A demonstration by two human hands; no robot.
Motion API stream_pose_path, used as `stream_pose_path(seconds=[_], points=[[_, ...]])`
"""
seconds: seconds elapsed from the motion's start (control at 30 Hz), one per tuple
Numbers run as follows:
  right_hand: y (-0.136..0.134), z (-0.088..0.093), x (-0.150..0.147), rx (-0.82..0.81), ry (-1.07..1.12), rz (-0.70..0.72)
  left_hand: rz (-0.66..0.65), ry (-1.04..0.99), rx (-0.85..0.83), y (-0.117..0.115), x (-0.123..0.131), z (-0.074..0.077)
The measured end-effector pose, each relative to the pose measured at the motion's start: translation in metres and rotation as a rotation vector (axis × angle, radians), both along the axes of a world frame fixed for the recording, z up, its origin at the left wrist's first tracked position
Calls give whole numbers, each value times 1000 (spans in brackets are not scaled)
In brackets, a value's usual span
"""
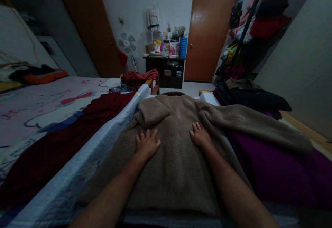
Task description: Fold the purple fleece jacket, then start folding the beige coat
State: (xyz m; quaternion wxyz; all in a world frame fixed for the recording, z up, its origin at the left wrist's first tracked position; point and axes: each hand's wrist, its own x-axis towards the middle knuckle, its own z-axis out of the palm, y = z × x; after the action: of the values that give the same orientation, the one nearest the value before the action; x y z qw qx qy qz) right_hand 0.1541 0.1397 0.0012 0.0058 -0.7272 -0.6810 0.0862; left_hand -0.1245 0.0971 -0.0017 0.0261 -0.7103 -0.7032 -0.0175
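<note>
Brown fuzzy coat (176, 159) laid out right at 12 o'clock, left hand (147, 145) and right hand (201, 135) both palm-down on it, open and ungripped. One sleeve (249, 119) flops toward 2 o'clock over purple fabric (280, 176); way back, a fan (127, 43) around 11.

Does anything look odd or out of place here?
The brown fuzzy coat looks lopsided: the folded sleeve near the left hand is tucked inward over its body, while the other sleeve stretches out across purple cloth. I see no spill or damage, though the light is dim.
</note>
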Motion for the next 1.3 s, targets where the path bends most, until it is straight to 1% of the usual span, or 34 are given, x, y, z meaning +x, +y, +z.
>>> stream_pose_path(seconds=[0.07,0.17,0.23,0.3,0.33,0.37,0.43,0.47,0.5,0.53,0.57,0.63,0.73,0.77,0.83,0.9,0.97,1.07,1.13,1.17,1.23,1.3], points=[[2,1,8,4,-11,-76,46,14,-2,-3,-8,3],[5,2,10,-8,-19,-142,83,31,-22,-5,-14,11],[8,3,5,-12,-23,-167,98,44,-59,-3,-10,20],[11,2,-4,13,-12,-154,36,28,-60,3,3,29],[12,2,-10,38,2,-116,-41,4,-31,7,13,31],[13,1,-17,63,22,-53,-145,-34,23,12,25,32],[14,0,-29,85,67,133,-346,-111,113,23,52,28],[15,-1,-32,83,82,225,-414,-138,115,28,64,23],[16,-2,-34,73,90,294,-446,-161,93,32,75,17],[18,-2,-33,60,88,331,-450,-179,63,34,84,10],[21,-2,-30,46,77,332,-441,-194,40,36,90,4],[28,0,-17,20,34,251,-412,-212,5,36,94,-6],[44,15,7,-76,-35,118,-400,-212,-30,34,91,-10],[50,24,13,-115,-53,107,-401,-206,-37,32,89,-9],[61,43,24,-131,-60,119,-396,-187,-37,31,88,-5],[71,65,33,-93,-55,153,-385,-166,-16,32,91,1],[78,84,44,-15,-63,161,-376,-151,10,36,96,10],[84,102,72,102,-136,62,-345,-138,24,53,108,26],[86,106,93,126,-189,-29,-307,-117,29,70,118,34],[87,105,103,113,-217,-76,-303,-105,38,79,122,37],[89,103,119,64,-256,-137,-321,-90,64,98,132,39],[92,100,128,32,-279,-145,-336,-95,69,114,139,35]])
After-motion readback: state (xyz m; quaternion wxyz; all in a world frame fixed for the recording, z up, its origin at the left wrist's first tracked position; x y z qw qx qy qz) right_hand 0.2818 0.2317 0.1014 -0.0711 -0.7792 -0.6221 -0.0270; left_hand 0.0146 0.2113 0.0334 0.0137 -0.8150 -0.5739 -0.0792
